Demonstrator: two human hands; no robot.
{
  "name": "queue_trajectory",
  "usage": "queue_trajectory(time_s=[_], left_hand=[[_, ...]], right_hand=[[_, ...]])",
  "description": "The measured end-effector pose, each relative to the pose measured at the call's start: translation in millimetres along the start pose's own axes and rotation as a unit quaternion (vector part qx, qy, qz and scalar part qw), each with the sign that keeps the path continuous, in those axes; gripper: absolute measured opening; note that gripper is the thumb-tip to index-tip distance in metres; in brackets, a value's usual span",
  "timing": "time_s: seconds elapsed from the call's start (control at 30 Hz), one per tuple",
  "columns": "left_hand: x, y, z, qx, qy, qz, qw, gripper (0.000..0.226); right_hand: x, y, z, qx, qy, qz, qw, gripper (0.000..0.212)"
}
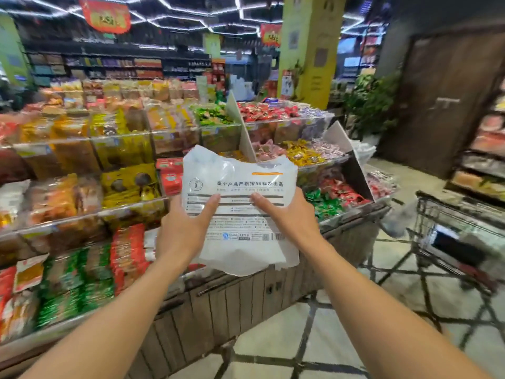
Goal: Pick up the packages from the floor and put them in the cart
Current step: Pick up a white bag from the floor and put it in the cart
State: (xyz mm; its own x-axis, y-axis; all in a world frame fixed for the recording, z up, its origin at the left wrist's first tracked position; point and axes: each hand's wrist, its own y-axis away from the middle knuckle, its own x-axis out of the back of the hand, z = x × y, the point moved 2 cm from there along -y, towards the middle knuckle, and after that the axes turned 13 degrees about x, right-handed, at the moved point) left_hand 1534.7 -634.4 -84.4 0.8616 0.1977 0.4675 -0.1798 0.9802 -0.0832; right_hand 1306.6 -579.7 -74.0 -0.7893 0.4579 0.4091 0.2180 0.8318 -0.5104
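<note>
White plastic package (240, 206) with grey print is held up in the air between 2 hands, in front of the tiered snack display (109, 160). The left hand (183, 228) grips its left edge, the right hand (287, 217) its right, thumbs across the front. The wire cart (451, 228) stands well apart, to the right.

This is a shop: a big snack stand (175, 149) full of bags, shelves (109, 64) behind it, a cart (448, 214) beside it.
</note>
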Motion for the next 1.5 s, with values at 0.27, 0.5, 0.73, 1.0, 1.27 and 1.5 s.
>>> queue_trajectory(time_s=[0.27, 0.5, 0.73, 1.0, 1.27, 1.5], left_hand=[[-198.5, 57.1, 118.7, -0.094, 0.016, -0.147, 0.984, 0.079], [-369.5, 130.5, 209.0, -0.105, 0.039, -0.246, 0.963, 0.073], [-512.2, 193.7, 285.8, -0.165, 0.032, -0.328, 0.93, 0.074], [-675.2, 248.0, 350.7, -0.17, 0.023, -0.415, 0.894, 0.051], [-870.2, 271.4, 439.8, -0.176, 0.031, -0.462, 0.869, 0.076], [-1001.1, 315.2, 513.8, -0.212, 0.009, -0.496, 0.842, 0.071]], right_hand=[[200.7, 26.4, 100.4, -0.071, 0.073, 0.163, 0.981, 0.076], [374.5, 50.0, 179.4, -0.093, 0.132, 0.201, 0.966, 0.067], [511.5, 71.1, 243.9, -0.15, 0.16, 0.253, 0.942, 0.052], [636.9, 84.7, 347.9, -0.214, 0.2, 0.329, 0.898, 0.079], [781.9, 42.0, 449.3, -0.24, 0.227, 0.36, 0.872, 0.062], [901.0, 29.2, 528.4, -0.277, 0.225, 0.384, 0.851, 0.051]])
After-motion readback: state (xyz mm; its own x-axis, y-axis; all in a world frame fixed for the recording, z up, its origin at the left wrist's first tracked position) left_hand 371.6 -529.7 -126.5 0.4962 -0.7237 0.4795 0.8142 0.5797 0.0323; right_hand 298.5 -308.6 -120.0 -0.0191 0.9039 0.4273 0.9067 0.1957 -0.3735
